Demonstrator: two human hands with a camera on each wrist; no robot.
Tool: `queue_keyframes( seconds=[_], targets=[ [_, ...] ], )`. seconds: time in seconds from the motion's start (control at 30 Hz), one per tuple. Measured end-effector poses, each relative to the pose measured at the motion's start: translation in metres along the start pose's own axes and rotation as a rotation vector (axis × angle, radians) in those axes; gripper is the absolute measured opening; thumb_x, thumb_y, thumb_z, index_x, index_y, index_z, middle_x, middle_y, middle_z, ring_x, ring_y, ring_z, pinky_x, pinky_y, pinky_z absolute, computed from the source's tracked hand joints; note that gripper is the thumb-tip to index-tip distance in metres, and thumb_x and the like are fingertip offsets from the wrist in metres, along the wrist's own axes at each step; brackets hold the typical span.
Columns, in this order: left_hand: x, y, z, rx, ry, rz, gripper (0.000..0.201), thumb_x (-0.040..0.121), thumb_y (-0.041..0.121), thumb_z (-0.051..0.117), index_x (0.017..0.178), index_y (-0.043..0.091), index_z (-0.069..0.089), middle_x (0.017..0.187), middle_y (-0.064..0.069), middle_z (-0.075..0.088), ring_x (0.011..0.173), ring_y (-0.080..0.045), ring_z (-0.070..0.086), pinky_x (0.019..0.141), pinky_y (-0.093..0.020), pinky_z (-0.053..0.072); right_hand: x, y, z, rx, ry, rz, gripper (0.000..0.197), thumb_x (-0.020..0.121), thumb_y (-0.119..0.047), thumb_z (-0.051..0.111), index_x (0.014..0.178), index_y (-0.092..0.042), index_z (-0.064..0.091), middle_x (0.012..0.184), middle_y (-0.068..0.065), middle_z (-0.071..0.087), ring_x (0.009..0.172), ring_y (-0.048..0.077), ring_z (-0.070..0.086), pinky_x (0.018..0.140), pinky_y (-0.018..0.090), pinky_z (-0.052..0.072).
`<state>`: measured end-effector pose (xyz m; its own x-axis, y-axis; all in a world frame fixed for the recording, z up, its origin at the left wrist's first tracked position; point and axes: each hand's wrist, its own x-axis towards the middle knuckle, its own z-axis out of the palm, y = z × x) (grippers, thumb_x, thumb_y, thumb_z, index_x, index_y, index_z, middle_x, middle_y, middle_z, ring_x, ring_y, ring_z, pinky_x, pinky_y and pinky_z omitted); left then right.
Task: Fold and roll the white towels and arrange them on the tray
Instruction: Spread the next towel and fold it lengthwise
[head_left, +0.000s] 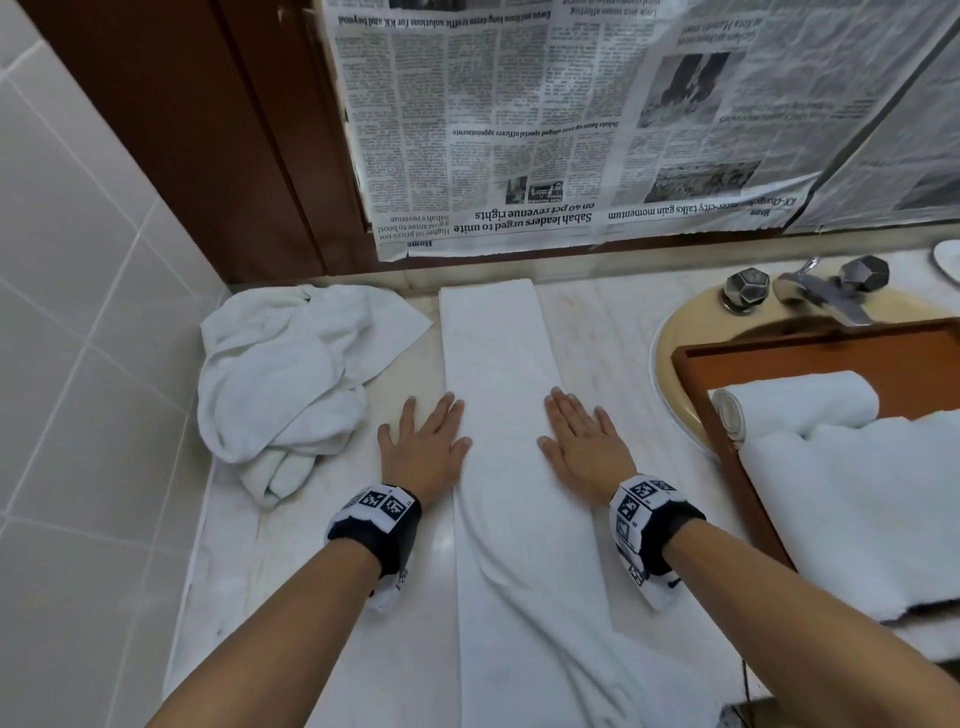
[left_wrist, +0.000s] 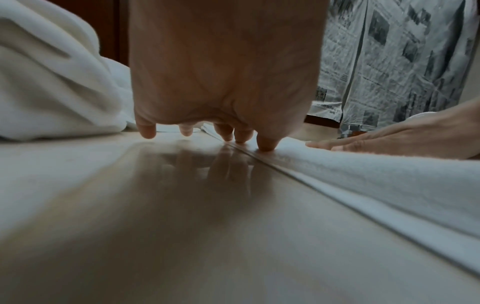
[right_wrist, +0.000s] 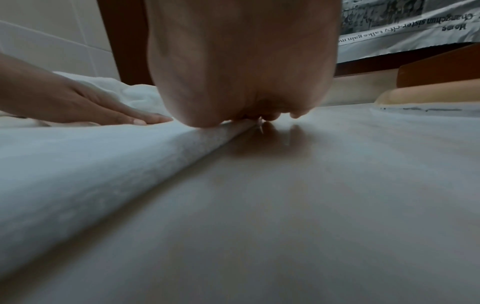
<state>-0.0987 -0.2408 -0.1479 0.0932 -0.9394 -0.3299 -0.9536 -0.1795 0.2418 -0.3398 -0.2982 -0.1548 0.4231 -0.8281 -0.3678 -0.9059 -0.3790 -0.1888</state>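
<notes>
A white towel (head_left: 501, 389), folded into a long narrow strip, lies lengthwise on the marble counter (head_left: 291, 597) from the back wall to the front edge. My left hand (head_left: 428, 441) lies flat with straight fingers on its left edge, thumb on the cloth (left_wrist: 363, 181). My right hand (head_left: 582, 441) lies flat on its right edge (right_wrist: 103, 164). On the right stands a brown wooden tray (head_left: 737, 358) holding one rolled white towel (head_left: 795, 405) and a loose white towel (head_left: 872, 514) draped over its front.
A crumpled heap of white towels (head_left: 285, 384) sits at the back left against the tiled wall (head_left: 67, 312). A beige sink (head_left: 670, 353) with a chrome tap (head_left: 815, 291) lies under the tray. Newspaper (head_left: 571, 119) covers the mirror behind.
</notes>
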Motion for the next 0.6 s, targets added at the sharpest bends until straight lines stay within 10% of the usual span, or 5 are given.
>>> queue_keyframes(
  seconds=[0.43, 0.6],
  targets=[
    [0.076, 0.019, -0.018, -0.106, 0.034, -0.114, 0.056, 0.104, 0.051, 0.022, 0.157, 0.043, 0.006, 0.165, 0.022, 0.000, 0.153, -0.027, -0.004, 0.117, -0.063, 0.004, 0.092, 0.026, -0.045, -0.025, -0.023, 0.014, 0.062, 0.106, -0.046, 0.012, 0.158, -0.020, -0.009, 0.165, -0.006, -0.015, 0.152, 0.015, -0.011, 0.122, 0.045, -0.005],
    [0.028, 0.022, -0.003, -0.282, 0.175, -0.062, 0.055, 0.102, 0.051, 0.037, 0.154, 0.038, 0.026, 0.165, 0.013, 0.013, 0.151, -0.025, 0.011, 0.118, -0.056, 0.012, 0.041, 0.028, -0.034, 0.246, 0.205, -0.062, 0.060, 0.105, -0.041, 0.037, 0.157, -0.016, 0.020, 0.165, -0.001, 0.014, 0.152, 0.021, 0.011, 0.122, 0.044, 0.012]
  ],
)
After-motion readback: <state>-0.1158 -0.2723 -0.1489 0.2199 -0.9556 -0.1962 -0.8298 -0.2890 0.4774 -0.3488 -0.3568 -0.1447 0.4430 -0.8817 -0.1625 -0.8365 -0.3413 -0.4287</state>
